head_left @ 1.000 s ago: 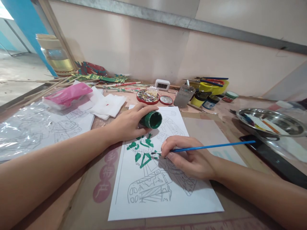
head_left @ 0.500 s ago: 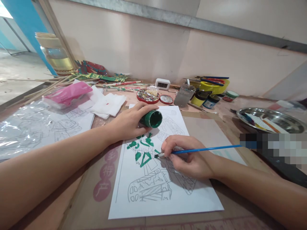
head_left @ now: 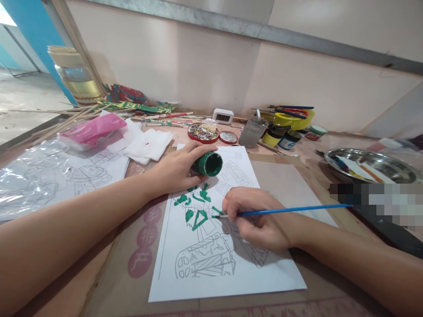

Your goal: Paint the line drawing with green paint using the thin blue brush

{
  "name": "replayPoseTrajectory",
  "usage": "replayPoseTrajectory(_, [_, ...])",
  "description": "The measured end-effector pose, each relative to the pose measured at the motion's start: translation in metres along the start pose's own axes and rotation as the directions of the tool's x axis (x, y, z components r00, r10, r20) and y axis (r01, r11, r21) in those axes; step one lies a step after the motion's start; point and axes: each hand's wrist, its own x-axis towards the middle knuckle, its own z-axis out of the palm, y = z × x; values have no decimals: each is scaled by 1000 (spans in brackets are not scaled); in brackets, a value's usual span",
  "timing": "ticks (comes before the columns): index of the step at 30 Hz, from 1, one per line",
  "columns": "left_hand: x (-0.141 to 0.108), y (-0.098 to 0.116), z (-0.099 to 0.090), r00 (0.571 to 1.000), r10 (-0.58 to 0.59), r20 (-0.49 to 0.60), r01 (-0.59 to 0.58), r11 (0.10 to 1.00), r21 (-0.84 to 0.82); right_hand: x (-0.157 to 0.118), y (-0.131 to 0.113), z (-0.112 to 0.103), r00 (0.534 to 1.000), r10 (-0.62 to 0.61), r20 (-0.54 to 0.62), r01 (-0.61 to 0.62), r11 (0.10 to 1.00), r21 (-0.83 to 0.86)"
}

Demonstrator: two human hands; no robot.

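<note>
My left hand (head_left: pixel 180 169) is wrapped round a jar of green paint (head_left: pixel 211 164), tipped on its side with its mouth facing right, over the upper part of a white sheet (head_left: pixel 165 268). Between the thumb and fingers of my right hand (head_left: pixel 257 218) is a paintbrush (head_left: pixel 294 208) with a blue handle. Its bristles touch the sheet beside a green outlined triangle. The sheet carries a line drawing (head_left: pixel 205 259), with several leaf-like shapes painted green. My right hand covers part of the drawing.
Cardboard (head_left: pixel 115 264) lies under the sheet. Behind stand a cup of cloudy water (head_left: pixel 254 131), paint jars (head_left: pixel 287 141), a white timer (head_left: pixel 223 116) and a red tray of beads (head_left: pixel 202 133). Tissues (head_left: pixel 150 145) and a pink packet (head_left: pixel 94 130) lie left, a metal bowl (head_left: pixel 373 160) right.
The brush handle has tilted slightly, and a little more green shows at the bristle tip, right of the triangle. My left hand holds the paint jar as before.
</note>
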Motion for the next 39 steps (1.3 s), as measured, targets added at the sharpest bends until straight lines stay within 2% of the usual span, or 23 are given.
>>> replayPoseTrajectory(17, [0, -1, 1, 1000, -4, -4, 4, 1000, 8, 1, 1, -1, 1000, -10, -8, 10, 1000, -16])
replayPoseTrajectory(23, [-1, -2, 1, 1000, 3, -9, -3, 1000, 22, 0, 2, 0, 999, 25, -21, -25, 999, 43])
replayPoseTrajectory(34, [0, -1, 0, 1000, 3, -5, -2, 1000, 18, 1, 0, -3, 1000, -12, -10, 12, 1000, -19])
replayPoseTrajectory(36, [0, -1, 0, 1000, 0, -5, 0, 1000, 20, 1, 1, -2, 999, -10, -44, 10, 1000, 6])
replayPoseTrajectory(39, [-1, 0, -1, 1000, -2, -6, 2, 1000, 13, 0, 3, 0, 982, -31, -187, 30, 1000, -9])
